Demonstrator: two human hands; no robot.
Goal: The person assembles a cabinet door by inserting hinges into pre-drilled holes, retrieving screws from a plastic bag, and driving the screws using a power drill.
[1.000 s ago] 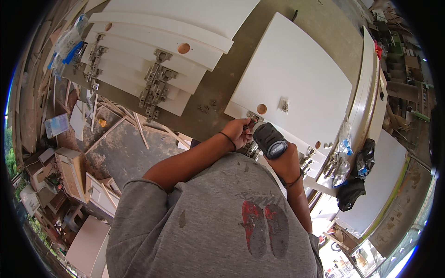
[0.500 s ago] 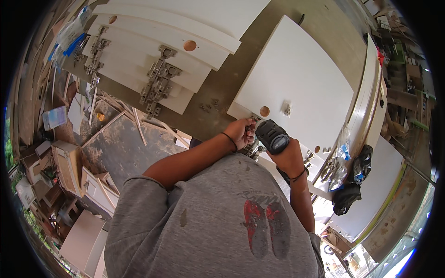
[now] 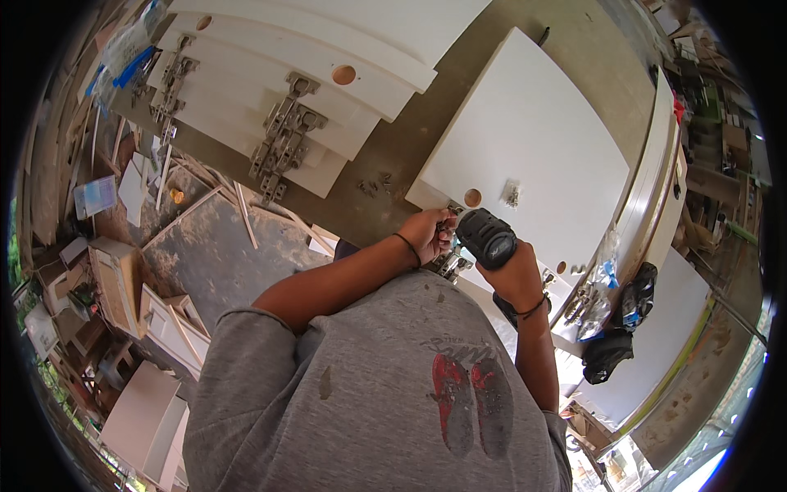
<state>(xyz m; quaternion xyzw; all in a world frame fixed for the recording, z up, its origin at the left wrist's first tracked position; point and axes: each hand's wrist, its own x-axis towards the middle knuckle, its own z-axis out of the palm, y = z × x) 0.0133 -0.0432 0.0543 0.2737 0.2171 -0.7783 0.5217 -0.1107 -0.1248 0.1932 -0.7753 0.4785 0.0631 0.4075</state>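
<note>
My right hand grips a black power drill over the near edge of a white board. My left hand is closed, fingertips pinched together at that edge, close by the drill's front end. Whatever lies in the left fingers is mostly hidden; metal hinge parts show just below them. Beside the drill, the board has a round drilled hole and a small heap of screws. The drill's tip cannot be made out.
Several metal hinges lie on stacked white panels at the left. Loose screws rest on the brown tabletop. On the right are a plastic bag of hardware and a black bag. Wood strips litter the floor.
The drill's rear end has tilted slightly up and right, with my right hand following. My left hand keeps its place; the view has shifted a little.
</note>
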